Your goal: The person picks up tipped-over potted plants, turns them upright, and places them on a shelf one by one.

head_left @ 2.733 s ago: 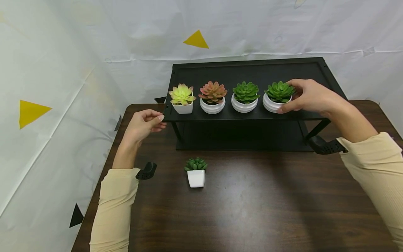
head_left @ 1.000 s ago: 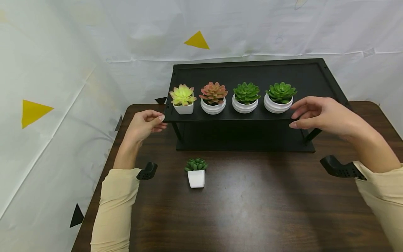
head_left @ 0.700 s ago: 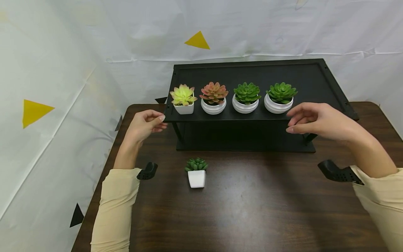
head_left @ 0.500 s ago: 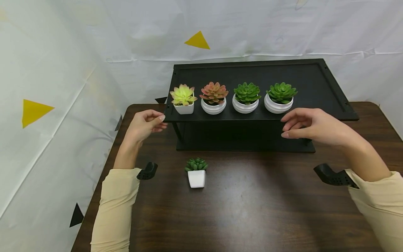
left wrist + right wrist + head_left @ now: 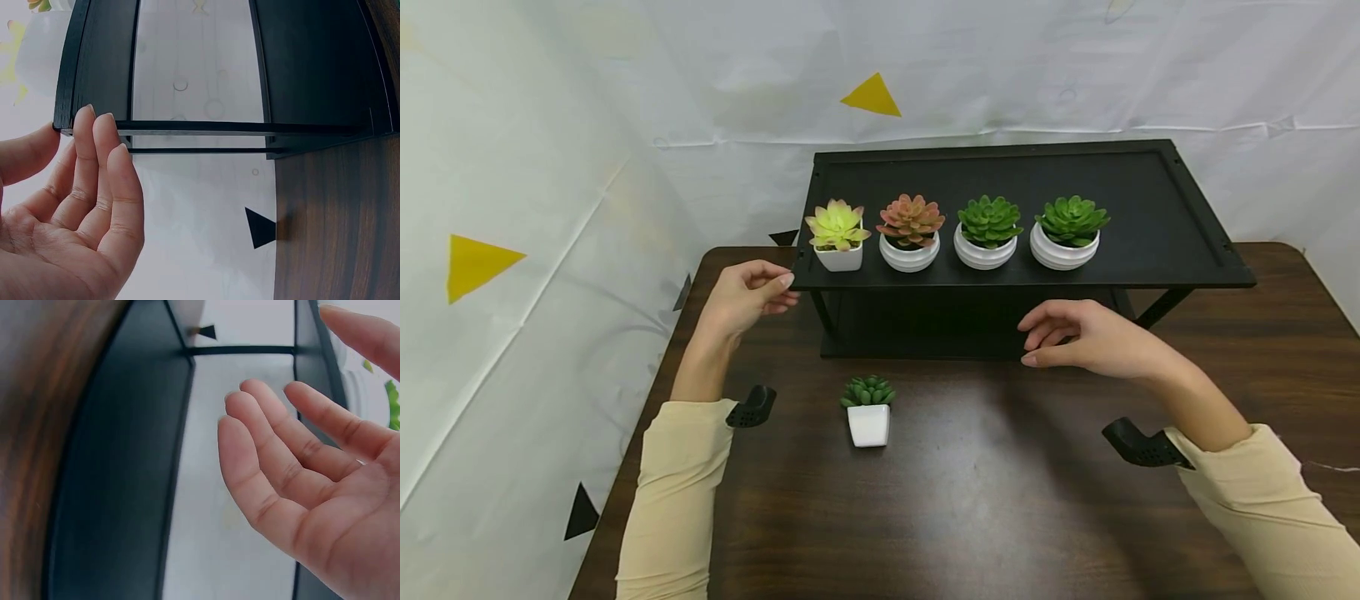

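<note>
A black two-tier shelf stands at the back of the dark wooden table. On its top sit a yellow succulent, a pink succulent and two green succulents in white pots. My left hand pinches the top board's front-left corner; the left wrist view shows the thumb and fingers on the shelf edge. My right hand hovers in front of the lower tier with fingers relaxed, holding nothing. A small green succulent in a square white pot stands on the table.
White sheeting with yellow and black triangles hangs behind and to the left. The table's left edge runs beside my left arm. Bare wood lies to the right of the small pot.
My right hand has let go of the rightmost green succulent's pot and moved down and left, off the shelf top to in front of the lower tier. The left hand has not moved.
</note>
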A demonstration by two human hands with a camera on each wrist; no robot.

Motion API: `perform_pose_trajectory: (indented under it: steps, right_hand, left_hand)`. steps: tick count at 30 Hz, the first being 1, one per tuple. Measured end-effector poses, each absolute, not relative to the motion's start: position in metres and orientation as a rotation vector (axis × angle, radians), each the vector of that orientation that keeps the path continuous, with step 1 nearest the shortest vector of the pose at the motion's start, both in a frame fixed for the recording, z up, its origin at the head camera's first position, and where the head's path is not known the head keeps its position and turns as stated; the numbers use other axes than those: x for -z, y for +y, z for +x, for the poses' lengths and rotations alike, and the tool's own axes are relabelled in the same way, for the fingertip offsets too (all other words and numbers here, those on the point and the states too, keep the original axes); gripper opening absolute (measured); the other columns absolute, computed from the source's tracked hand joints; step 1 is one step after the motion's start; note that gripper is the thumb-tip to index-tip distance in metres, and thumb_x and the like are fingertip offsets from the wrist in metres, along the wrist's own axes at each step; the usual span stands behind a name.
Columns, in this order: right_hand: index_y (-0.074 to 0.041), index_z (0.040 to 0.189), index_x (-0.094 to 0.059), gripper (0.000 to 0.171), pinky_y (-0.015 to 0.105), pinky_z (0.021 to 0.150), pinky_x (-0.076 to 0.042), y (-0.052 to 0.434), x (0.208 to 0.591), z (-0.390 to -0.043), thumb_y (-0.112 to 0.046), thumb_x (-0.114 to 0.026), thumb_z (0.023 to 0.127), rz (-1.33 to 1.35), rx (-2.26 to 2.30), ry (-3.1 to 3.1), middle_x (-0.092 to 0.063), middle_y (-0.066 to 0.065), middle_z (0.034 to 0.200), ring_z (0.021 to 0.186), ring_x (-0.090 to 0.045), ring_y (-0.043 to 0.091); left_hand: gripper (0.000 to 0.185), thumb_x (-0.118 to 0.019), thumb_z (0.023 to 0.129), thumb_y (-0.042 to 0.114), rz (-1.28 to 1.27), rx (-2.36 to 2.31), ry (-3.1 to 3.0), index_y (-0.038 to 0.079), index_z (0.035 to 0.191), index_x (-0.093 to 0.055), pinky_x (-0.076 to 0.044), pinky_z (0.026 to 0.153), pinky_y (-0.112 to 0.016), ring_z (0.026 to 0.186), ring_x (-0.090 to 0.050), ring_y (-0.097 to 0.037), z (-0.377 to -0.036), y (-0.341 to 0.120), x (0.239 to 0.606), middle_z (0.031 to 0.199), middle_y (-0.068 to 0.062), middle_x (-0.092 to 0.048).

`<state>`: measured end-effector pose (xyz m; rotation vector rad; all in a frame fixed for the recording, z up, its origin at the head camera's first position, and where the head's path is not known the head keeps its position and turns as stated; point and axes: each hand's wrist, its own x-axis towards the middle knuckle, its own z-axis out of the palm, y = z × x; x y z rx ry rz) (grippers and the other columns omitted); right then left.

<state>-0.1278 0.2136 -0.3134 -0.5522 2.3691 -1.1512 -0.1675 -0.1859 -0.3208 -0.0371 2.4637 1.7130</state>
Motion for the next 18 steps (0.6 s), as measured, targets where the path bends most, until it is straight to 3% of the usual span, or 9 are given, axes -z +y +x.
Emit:
perform_pose_trajectory:
  steps: [9, 18]
  right_hand:
    - [0.002, 0.11, -0.055, 0.038, 0.029, 0.071, -0.05, 0.19, 0.34, -0.128, -0.018, -0.071, 0.081, -0.595, 1.2, 2.263, -0.06, 0.007, 0.091, 0.085, -0.059, 0.019]
    - [0.005, 0.11, -0.054, 0.037, 0.027, 0.071, -0.051, 0.163, 0.366, -0.128, -0.012, -0.07, 0.08, -0.692, 1.269, 2.144, -0.058, 0.007, 0.087, 0.082, -0.059, 0.021]
  left_hand:
    - [0.027, -0.057, 0.091, 0.012, -0.04, -1.721, 2.448, -0.009, 0.108, -0.055, -0.053, 0.067, -0.022, 0.075, -0.064, -0.016, -0.167, -0.186, 0.321, 0.078, -0.001, -0.063]
    - [0.027, -0.057, 0.092, 0.012, -0.032, -1.714, 2.46, -0.009, 0.108, -0.055, -0.053, 0.068, -0.024, 0.07, -0.063, -0.009, -0.167, -0.186, 0.32, 0.081, -0.006, -0.064]
